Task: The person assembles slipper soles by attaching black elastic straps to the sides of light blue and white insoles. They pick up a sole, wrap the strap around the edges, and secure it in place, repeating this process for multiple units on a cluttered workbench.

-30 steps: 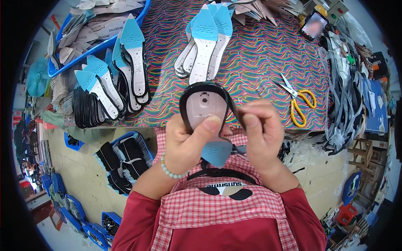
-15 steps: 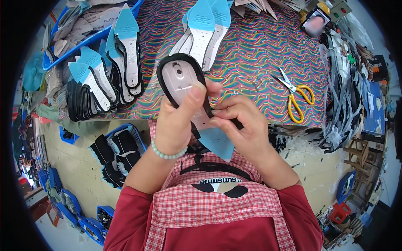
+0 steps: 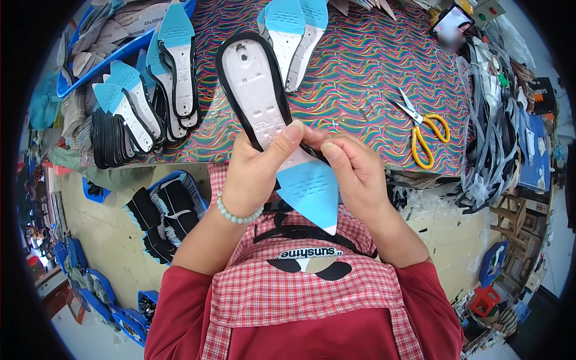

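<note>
- From my remote view, the patterned worktop is largest; stacked insoles fill its left side.
- The held insole is raised over the worktop's near edge. I judge it partway: black edging rims its heel and sides, while the blue toe looks mostly bare, so that part seems left.
- My left hand, just off the worktop's near edge, is closed around the insole, thumb on top.
- My right hand, beside it, has thumb and fingertips pinched together on the edging.
</note>
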### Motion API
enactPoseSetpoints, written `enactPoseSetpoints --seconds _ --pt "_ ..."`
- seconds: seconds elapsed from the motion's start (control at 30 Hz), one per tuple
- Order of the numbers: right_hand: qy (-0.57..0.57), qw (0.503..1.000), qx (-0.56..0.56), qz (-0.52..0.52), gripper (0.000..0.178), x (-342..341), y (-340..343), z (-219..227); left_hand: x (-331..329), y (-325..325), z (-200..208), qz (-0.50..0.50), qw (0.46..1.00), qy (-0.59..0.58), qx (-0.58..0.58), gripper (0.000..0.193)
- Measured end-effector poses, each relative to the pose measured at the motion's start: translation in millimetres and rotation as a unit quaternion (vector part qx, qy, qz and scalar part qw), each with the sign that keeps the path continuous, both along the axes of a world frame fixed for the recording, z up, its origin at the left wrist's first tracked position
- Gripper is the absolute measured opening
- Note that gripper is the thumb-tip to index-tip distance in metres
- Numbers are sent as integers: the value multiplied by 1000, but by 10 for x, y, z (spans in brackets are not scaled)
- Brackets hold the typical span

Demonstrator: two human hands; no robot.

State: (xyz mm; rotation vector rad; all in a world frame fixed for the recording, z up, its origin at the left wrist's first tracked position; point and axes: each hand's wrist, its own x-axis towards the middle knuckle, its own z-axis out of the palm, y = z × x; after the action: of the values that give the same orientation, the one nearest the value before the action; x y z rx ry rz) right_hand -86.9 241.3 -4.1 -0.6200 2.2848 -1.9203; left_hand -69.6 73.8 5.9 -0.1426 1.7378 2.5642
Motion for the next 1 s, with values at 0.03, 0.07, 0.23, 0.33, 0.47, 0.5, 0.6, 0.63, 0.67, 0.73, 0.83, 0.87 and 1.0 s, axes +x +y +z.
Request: enactPoseSetpoints --seconds 0.03,0.07,0.23,0.33,0.47,0.5,0.6,0.63,0.67,0.73,0.83,0.87,1.0 --pt "-42 999 22 -4 17 34 59 -31 23 6 -9 12 1000 -5 0 23" --pt "-84 996 43 -8 18 69 93 -68 35 7 -19 25 1000 -9 1 24" --pt "-5 998 50 -36 21 189 24 -203 -13 106 -3 61 997 26 -45 18" --pt "-104 990 37 84 21 61 149 -137 -6 14 -39 22 998 42 -45 15" --pt "21 985 87 151 30 -155 94 -109 -124 -78 -88 -51 979 183 -75 14" --pt "65 983 93 142 32 -170 59 -96 -118 -67 -85 -71 980 167 -80 15" --pt "69 962 190 183 31 -191 -48 62 -19 -151 -171 -73 986 126 -83 24" --pt "46 960 201 188 32 -153 -98 36 -5 -183 -116 -62 986 116 -101 24" --pt "28 972 146 182 32 -133 -130 -10 -10 -214 -47 -51 986 106 -118 24" --pt "-4 984 30 177 32 -115 -183 -73 -46 -333 -39 -41 987 101 -117 29" --pt "5 991 -2 137 29 -29 -281 17 -47 -448 -114 -132 984 120 -14 34" --pt "-1 993 -25 111 28 -11 -322 21 0 -433 -107 -159 983 95 1 34" --pt "63 996 35 59 51 91 -323 -183 -83 -569 -109 -226 965 79 -111 35"
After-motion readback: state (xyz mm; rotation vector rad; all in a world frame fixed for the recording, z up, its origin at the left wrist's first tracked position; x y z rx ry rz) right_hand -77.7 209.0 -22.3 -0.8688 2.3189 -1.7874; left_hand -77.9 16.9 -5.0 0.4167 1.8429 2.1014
